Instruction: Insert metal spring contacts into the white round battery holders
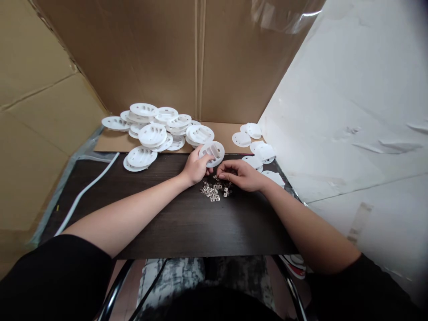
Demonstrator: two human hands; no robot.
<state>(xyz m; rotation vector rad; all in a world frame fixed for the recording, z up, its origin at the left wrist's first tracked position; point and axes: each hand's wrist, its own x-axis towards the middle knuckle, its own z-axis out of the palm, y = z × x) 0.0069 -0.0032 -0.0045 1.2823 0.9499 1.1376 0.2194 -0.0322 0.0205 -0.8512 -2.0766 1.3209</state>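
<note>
My left hand (197,167) grips a round white plastic disc (214,151) with moulded slots, its thumb lying over the front face. Close by on the right, my right hand (241,174) has its thumb and fingers curled together in a pinch. What the pinch holds, if anything, is too small or hidden to make out. Just below both hands, a small heap of shiny metal contact clips (211,191) lies on the dark tabletop (200,227).
Many similar white discs (152,134) are piled at the back left, partly on a cardboard sheet (117,141). More white pieces (265,152) lie along the right edge. Cardboard (147,58) stands behind, a white wall (351,111) at right. A pale cable (87,191) crosses the left side.
</note>
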